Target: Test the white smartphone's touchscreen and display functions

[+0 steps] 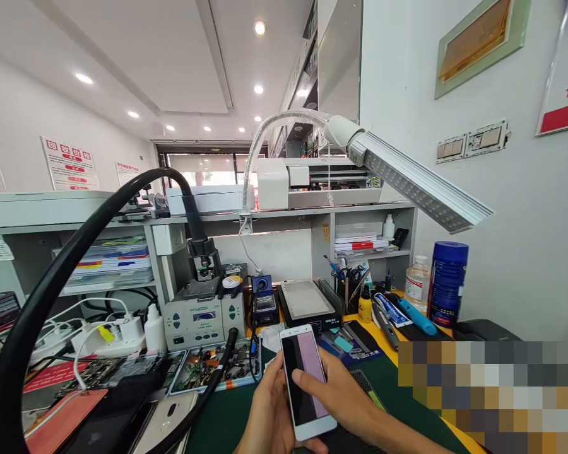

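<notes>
A white smartphone [299,372] is held tilted over the green work mat [407,391], its screen half black and half pinkish. My left hand [267,400] wraps round the phone's left side and back, fingers closed on it. From the right, my right hand [334,384] reaches over the phone with the thumb on the screen, while its other fingers go behind the right edge. What those hidden fingers do behind the phone cannot be made out fully.
A thick black hose [71,252] arches across the left. Behind stand a grey soldering station [194,321], a tray of circuit boards [218,366] and a black heating plate [307,299]. Several phones, including a gold one [168,422], lie left. Bottles, including a blue can [449,284], stand right. An LED lamp [416,176] hangs above.
</notes>
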Motion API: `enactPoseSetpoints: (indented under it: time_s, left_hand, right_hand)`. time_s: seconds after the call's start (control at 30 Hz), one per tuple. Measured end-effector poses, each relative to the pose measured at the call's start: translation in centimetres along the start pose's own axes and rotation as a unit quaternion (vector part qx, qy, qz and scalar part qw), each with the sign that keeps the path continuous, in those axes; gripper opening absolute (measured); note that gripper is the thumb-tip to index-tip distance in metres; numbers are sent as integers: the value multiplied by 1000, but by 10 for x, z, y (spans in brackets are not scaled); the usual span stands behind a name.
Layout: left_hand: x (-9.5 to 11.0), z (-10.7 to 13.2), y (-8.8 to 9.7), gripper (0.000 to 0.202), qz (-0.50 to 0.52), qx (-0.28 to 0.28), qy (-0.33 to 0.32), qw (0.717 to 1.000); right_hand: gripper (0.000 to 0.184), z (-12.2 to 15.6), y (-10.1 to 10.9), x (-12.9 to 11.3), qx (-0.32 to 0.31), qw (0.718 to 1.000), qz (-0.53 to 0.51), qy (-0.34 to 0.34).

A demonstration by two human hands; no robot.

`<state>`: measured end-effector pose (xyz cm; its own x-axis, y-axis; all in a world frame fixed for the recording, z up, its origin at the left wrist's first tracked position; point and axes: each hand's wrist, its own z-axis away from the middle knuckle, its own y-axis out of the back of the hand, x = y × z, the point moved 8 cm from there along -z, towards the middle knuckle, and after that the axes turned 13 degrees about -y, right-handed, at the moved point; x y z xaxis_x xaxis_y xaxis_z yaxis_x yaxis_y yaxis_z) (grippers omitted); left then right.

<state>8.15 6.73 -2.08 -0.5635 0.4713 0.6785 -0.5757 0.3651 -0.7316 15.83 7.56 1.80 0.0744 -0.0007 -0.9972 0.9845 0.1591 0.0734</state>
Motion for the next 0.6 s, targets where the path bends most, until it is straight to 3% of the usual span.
enactPoseSetpoints:
  time_s: [0.17,0.37,0.6]
  left_hand:
    - [-1,-1,4,70,-8,-8,-9,1000]
    - [-1,-3,4,71,-10,-23,-11,1000]
    - [2,1,1,72,-24,3,-15,1000]
  right_hand:
    - [37,-1,8,15,-9,997,-60,-52]
    - [41,-3,8,17,-20,995,-82,-43]
    - [40,-2,6,15,-21,996,-66,-53]
